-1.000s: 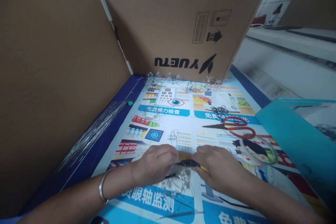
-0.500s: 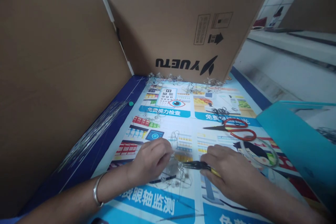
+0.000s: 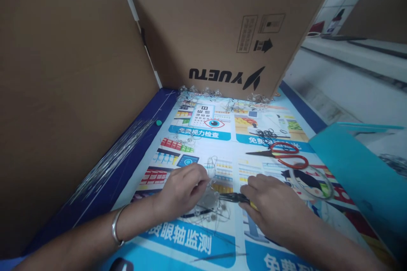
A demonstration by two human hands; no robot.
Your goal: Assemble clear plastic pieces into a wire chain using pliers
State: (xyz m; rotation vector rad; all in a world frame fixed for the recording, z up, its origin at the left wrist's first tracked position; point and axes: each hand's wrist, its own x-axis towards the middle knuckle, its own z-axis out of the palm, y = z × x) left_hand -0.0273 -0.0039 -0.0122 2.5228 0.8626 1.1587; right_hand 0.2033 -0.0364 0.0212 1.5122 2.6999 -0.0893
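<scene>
My right hand (image 3: 270,203) is wrapped round the yellow handles of a pair of pliers (image 3: 233,197), whose dark jaws point left. Just past the jaw tips, clear beads on thin wire (image 3: 219,208) form a loose tangle over the printed mat. My left hand (image 3: 186,188), with a silver bangle on its wrist, is pinched closed beside this beaded wire. Its fingertips hide most of what they grip; fine wire shows by them. Below the hands, thin dark pieces (image 3: 219,256) lie on the mat.
Red-handled scissors (image 3: 289,155), a clear ring-shaped coil (image 3: 318,182) and black loops (image 3: 267,134) lie farther right. A bundle of straight wires (image 3: 114,156) runs along the left. Cardboard panels (image 3: 203,29) wall the left and back. At right stands a teal box (image 3: 356,169).
The pliers and my right hand have shifted very slightly left and the plier jaws sit a little higher. My left hand stays almost in place, still pinched. The view has tilted slightly.
</scene>
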